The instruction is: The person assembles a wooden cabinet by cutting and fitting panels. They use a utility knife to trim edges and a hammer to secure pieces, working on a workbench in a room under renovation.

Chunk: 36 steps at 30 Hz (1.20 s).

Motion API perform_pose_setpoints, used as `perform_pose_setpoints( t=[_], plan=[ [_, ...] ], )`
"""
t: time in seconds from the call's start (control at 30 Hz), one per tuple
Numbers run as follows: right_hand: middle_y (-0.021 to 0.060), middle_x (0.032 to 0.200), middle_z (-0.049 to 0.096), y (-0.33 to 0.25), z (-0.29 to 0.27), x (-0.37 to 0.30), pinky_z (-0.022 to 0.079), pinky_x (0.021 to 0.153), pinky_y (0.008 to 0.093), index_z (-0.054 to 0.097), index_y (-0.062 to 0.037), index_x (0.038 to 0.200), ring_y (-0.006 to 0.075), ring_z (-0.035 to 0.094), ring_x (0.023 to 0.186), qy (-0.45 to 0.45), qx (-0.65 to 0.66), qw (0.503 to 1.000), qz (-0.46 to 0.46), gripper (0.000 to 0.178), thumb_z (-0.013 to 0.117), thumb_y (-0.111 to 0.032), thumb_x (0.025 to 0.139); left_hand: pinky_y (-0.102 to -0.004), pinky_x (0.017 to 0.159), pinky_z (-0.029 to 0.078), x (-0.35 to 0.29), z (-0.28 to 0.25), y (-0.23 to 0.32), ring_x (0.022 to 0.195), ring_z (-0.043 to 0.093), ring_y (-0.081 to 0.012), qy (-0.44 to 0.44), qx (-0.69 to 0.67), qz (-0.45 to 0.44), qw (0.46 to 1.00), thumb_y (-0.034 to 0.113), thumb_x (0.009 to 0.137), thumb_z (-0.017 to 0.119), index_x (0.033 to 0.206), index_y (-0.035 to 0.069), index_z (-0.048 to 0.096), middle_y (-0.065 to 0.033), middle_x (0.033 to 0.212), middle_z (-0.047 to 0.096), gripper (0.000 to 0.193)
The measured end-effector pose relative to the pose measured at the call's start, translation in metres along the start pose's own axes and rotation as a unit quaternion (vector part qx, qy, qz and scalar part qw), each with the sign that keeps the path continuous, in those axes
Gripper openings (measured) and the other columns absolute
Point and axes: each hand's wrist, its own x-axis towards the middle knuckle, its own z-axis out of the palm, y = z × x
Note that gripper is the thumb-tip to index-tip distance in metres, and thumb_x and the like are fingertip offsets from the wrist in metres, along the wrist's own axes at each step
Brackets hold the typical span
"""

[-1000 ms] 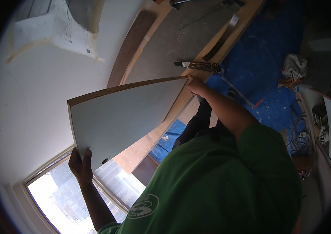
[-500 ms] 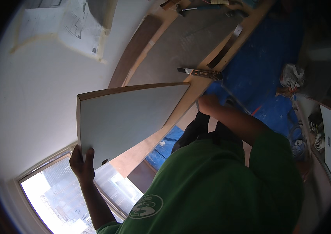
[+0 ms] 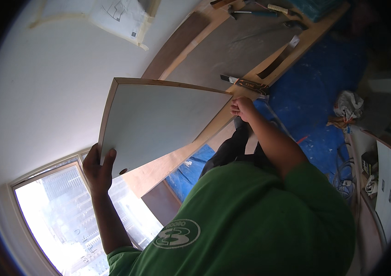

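A pale grey-white board (image 3: 163, 119) with brown wooden edges stands tilted on the wooden workbench (image 3: 218, 122). My left hand (image 3: 98, 168) clasps its left edge, thumb on the pale face, just above a small dark round hole (image 3: 123, 171). At the board's far right corner is my right hand (image 3: 243, 108), its fingers curled in. Whether those fingers pinch the corner or something small is hidden. Just beyond this hand, a flat-bladed tool (image 3: 250, 86) with a black and orange handle lies on the bench.
Farther along the bench lie a hammer (image 3: 250, 14), a curved dark strip (image 3: 278, 60) and other hand tools. Blue sheeting (image 3: 310, 87) covers the floor at right, with a white plastic bag (image 3: 348, 105) on it. A bright window (image 3: 57, 207) is at lower left.
My right hand has come up to the board's right corner and shows its curled fingers. The view has shifted, and the board's left end appears higher. My left hand keeps its hold.
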Motion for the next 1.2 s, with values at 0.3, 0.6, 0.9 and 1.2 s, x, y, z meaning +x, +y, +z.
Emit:
perform_pose_setpoints(
  t=[0.3, 0.6, 0.9, 1.2],
  plan=[
    [0.0083, 0.105, 0.057, 0.0, 0.033, 0.005, 0.054, 0.093, 0.0474, 0.056, -0.0064, 0.11, 0.0223, 0.057, 0.096, 0.022, 0.176, 0.984, 0.001, 0.017, 0.055, -0.003, 0.093, -0.0287, 0.07, 0.048, -0.002, 0.002, 0.0, 0.074, 0.06, -0.011, 0.015, 0.036, 0.01, 0.999, 0.027, 0.093, 0.077, 0.102, -0.002, 0.069, -0.0057, 0.079, 0.069, 0.032],
    [0.0089, 0.1, 0.059, 0.001, 0.036, 0.004, 0.055, 0.09, 0.0428, 0.057, -0.0057, 0.109, 0.0223, 0.059, 0.088, 0.024, 0.156, 0.987, -0.019, 0.015, 0.053, -0.002, 0.095, -0.0299, 0.073, 0.051, -0.006, 0.003, 0.0, 0.077, 0.063, -0.012, 0.014, 0.022, 0.004, 1.0, 0.028, 0.093, 0.078, 0.103, -0.002, 0.069, -0.0074, 0.083, 0.071, 0.033],
    [0.0101, 0.097, 0.065, -0.022, -0.001, -0.021, 0.057, 0.059, 0.0352, 0.06, -0.0039, 0.12, 0.0207, 0.067, 0.068, -0.05, -0.154, 0.987, -0.006, 0.027, 0.058, -0.01, 0.094, -0.0317, 0.076, 0.053, -0.003, 0.003, 0.005, 0.08, 0.065, -0.0137, -0.004, 0.004, -0.002, 1.0, 0.028, 0.093, 0.078, 0.107, -0.003, 0.069, -0.0093, 0.087, 0.072, 0.035],
    [0.008, 0.101, 0.062, -0.006, -0.219, -0.116, 0.058, 0.061, 0.0448, 0.058, -0.0147, 0.135, 0.022, 0.063, 0.071, 0.161, -0.315, 0.934, 0.055, 0.048, 0.062, -0.02, 0.088, -0.0332, 0.063, 0.054, 0.008, 0.0, 0.04, 0.066, 0.069, -0.0172, -0.048, 0.037, -0.01, 0.998, 0.024, 0.09, 0.08, 0.106, -0.001, 0.07, -0.0143, 0.079, 0.073, 0.031]
  ],
)
